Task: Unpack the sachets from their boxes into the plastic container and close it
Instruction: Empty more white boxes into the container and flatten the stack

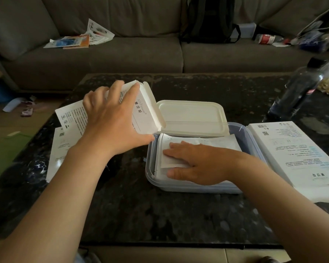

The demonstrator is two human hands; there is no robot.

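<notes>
Sachets (pixel 213 141), white and flat, lie stacked inside the plastic container (pixel 179 186), which sits on the dark table (pixel 141 215) a little right of centre. The right hand (pixel 199 162) lies on top of the stack, fingers straight and together, pointing left and pressing the sachets down.

Just beyond the container's left far corner, the left hand (pixel 110 122) grips a white box (pixel 141 109) from above, fingers curled over its far edge and thumb along its near one. The box is tilted, and its open, flapped end points right and down over the container's rim. Whether anything remains inside it cannot be seen.

The white lid (pixel 192 114) rests upside down against the container's far rim, close to both hands. Another printed box (pixel 296 154) lies touching the container's right side, nearest the right hand. Printed boxes (pixel 72 114) lie behind the left hand.

The box mouth probably already faces the container, so anything tipped out would land where the right hand now lies.
</notes>
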